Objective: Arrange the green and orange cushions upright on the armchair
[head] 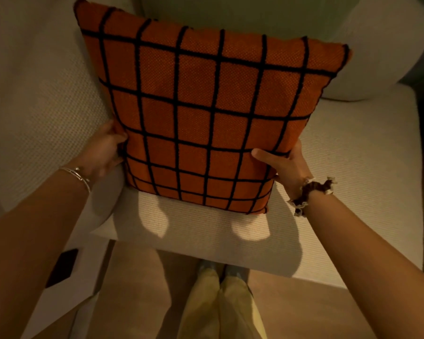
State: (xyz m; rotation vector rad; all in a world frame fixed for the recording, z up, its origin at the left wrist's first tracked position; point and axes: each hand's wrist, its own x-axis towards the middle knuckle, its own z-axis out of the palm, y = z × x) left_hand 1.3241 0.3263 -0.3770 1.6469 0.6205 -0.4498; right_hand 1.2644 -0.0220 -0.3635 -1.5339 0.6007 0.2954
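1. You held the orange cushion (206, 113) by its two lower side edges: your left hand (103, 150) was clamped on the left edge, your right hand (287, 165) on the right edge with the thumb pressed across the front face.
2. The cushion was over the seat of the armchair (340, 155), its gridded face turned up towards you and its top leaning back. Whether its bottom edge touched the seat could not be told from this view.
3. The green cushion (242, 13) already stood at the back of the chair, behind the orange one and mostly hidden by it; it appeared upright, though only its upper part showed.
4. So the task looked roughly half done. What remained, as I judge it, was to set the orange cushion down on its edge, lean it against the green one, and let go.
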